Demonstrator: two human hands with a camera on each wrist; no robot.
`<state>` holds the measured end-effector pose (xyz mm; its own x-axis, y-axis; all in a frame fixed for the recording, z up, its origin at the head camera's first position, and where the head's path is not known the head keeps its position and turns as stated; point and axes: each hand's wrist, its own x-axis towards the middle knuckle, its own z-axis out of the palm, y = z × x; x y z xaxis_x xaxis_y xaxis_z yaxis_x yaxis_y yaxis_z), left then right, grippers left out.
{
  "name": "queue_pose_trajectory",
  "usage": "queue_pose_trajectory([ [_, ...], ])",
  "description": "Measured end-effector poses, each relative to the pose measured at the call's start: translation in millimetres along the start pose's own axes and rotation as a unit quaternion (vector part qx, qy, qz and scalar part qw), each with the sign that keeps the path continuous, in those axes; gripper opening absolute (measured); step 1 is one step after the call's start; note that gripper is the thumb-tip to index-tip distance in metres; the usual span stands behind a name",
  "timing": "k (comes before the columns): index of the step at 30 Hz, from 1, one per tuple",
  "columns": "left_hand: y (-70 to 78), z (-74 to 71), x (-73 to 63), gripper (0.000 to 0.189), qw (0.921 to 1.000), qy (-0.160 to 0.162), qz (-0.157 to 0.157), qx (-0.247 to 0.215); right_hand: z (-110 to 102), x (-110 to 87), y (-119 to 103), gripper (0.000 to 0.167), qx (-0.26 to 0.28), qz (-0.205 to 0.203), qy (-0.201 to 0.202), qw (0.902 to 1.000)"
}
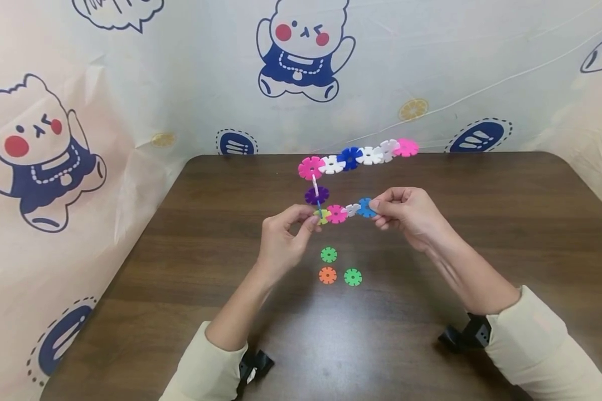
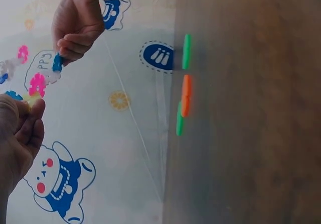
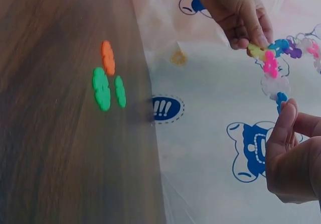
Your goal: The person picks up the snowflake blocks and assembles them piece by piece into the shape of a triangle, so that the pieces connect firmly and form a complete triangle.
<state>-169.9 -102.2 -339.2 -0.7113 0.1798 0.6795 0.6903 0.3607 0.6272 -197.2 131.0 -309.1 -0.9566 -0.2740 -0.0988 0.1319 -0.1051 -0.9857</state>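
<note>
A chain of interlocked notched plastic discs is held up above the table between both hands. My left hand [image 1: 283,236] pinches the yellow-green disc [image 1: 324,219] at the chain's lower corner. At the lower row's right end, my right hand [image 1: 408,217] pinches a light blue disc [image 1: 364,208]. A pink disc [image 1: 336,214] and a white disc [image 1: 352,210] link these two. From the corner the chain rises through a purple disc [image 1: 311,195] to another pink disc [image 1: 307,167]. Its upper row runs right past a dark blue disc [image 1: 349,159] to a pink end disc [image 1: 407,147].
Nearer me on the brown wooden table [image 1: 180,256] lie a green disc [image 1: 328,259], an orange disc [image 1: 324,275] and another green disc [image 1: 353,282]. Behind the table hangs a cartoon-printed cloth [image 1: 190,72]. Both wrists carry black camera mounts.
</note>
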Motion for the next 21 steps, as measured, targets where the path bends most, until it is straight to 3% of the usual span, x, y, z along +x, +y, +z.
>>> queue_pose_trajectory([
  [7, -1.1, -0.9, -0.7, 0.004, 1.0, 0.005, 0.006, 0.001, -2, 1.2, 3, 0.012, 0.015, 0.024, -0.023, 0.9993],
  [12, -4.0, 1.1, 1.8, 0.002, 1.0, 0.006, 0.002, -0.005, 0, 2.3, 3, 0.016, 0.057, 0.032, -0.014, 0.9977],
  [17, -3.2, 4.8, 5.8, 0.006, 0.997, -0.008, -0.049, -0.06, 10, 1.6, -1, 0.012, 0.048, 0.001, -0.005, 0.9988],
  [21, 1.5, 8.2, 9.3, 0.008, 0.9821, -0.035, -0.103, -0.154, 17, 2.2, -2, 0.01, 0.029, -0.016, 0.008, 0.9994],
])
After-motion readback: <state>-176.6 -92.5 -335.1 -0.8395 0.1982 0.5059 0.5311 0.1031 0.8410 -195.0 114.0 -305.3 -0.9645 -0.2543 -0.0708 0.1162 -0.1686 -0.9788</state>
